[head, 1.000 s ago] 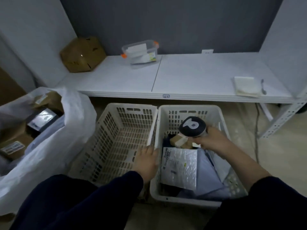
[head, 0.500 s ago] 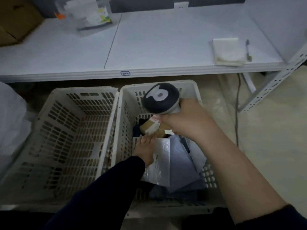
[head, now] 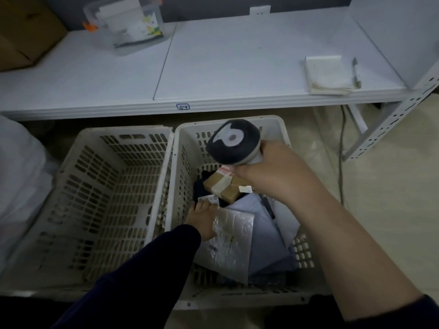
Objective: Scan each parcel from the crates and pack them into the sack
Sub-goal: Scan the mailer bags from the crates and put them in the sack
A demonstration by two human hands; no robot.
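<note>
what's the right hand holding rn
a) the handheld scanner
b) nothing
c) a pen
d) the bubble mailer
a: the right hand grips the scanner by its handle, over the small brown box in the right crate.

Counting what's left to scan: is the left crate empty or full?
Empty: the left crate shows only its bare slotted floor and walls.

Left sleeve (head: 147, 269) dark navy, reaching the wrist; right sleeve (head: 426, 312) same dark cloth, forearm bare
</note>
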